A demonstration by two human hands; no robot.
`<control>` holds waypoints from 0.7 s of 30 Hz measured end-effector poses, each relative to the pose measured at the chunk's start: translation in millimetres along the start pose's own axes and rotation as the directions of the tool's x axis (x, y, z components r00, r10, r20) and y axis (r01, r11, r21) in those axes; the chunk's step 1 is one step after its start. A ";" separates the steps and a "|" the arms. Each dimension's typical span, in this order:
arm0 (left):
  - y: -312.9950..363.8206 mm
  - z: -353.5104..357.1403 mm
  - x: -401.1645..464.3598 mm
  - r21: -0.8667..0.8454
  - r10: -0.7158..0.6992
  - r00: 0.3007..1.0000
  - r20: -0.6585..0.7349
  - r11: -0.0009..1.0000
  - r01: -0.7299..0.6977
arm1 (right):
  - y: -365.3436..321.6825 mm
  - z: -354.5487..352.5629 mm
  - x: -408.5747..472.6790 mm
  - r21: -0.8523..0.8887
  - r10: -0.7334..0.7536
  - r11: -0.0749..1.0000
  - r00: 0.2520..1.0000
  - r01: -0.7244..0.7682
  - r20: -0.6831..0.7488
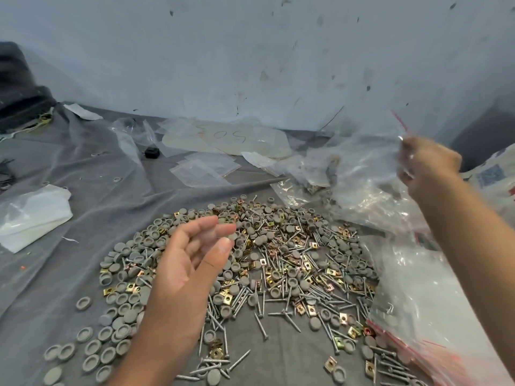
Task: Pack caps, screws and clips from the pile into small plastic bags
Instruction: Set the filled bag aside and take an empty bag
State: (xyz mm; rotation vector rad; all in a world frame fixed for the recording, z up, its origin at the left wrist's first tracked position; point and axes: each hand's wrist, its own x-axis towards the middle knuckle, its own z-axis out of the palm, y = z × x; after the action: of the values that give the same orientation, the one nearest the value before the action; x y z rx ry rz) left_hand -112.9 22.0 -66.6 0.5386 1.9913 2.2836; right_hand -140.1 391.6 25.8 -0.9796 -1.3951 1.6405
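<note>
- Left hand (192,263) hovers above the pile (250,263) of caps, screws and clips, fingers relaxed, holding nothing.
- Right hand (426,165) is raised, pinching a clear bag (370,162).
- Filled bags (434,316) lie right of the pile on grey cloth (55,274).

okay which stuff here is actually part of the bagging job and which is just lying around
Job: pile of caps, screws and clips; clear bag held up by right hand; flat empty bags; filled bags; left hand, empty.

Lying about: black bundle; white wrapper; small black object.

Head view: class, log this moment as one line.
left hand: open over pile | right hand: holds bag
</note>
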 end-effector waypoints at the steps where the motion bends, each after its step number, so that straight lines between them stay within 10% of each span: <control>1: -0.7 -0.3 0.4 0.000 -0.001 1.000 0.000 1.000 0.001 | 10.2 -11.3 10.6 -0.070 0.064 0.995 0.998 -0.064 0.000; 7: -5.1 -3.2 0.8 -0.023 -0.017 1.000 0.004 1.000 0.017 | 67.9 -96.3 -6.6 -0.601 -0.039 0.778 0.970 0.181 0.241; 13: -8.4 -0.5 1.2 -0.029 -0.036 0.999 0.004 0.999 0.036 | 105.6 -177.9 -87.3 -0.879 0.019 0.019 0.879 0.476 0.477; 21: -8.6 8.7 -5.2 0.044 -0.084 0.996 0.043 0.996 0.082 | 92.6 -181.9 -95.1 -0.801 -0.211 0.359 0.877 0.479 0.430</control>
State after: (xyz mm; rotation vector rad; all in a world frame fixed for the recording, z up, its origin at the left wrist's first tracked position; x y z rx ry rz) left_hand -106.9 30.2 -75.1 0.4953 2.0066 2.1669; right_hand 58.3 369.5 -78.5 -0.8877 -2.5838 0.5813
